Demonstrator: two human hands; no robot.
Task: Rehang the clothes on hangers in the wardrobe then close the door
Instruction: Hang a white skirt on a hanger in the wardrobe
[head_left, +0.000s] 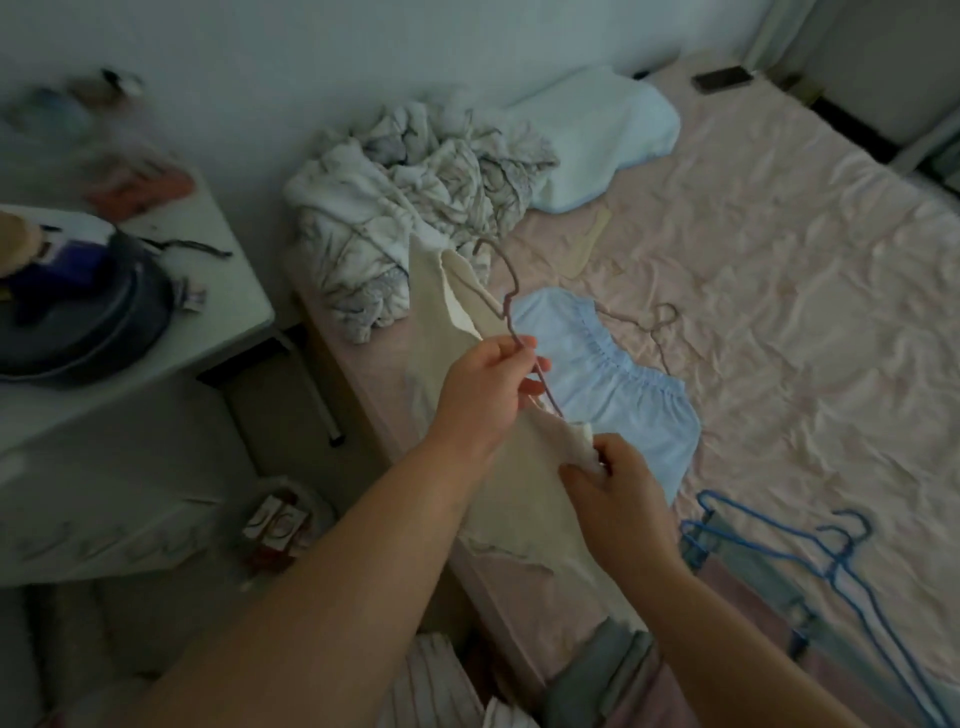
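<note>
The left hand (485, 387) pinches the wire of a mauve hanger (511, 312), whose hook rises just above it. The right hand (615, 491), just below and to the right, grips a fold of the cream garment (511, 499) hanging between both hands. Blue shorts (618, 379) lie on the bed (805, 270) just beyond, blue hangers (831, 551) right of the right hand

The bed sheet (779, 291) is pale pink; on it lie light blue shorts (618, 384), bright blue hangers (831, 561), a white blanket (410, 208) with grey marbled lines and a pale blue pillow (602, 135). The held garment (509, 488) is cream, its hanger (511, 317) dusty mauve
</note>
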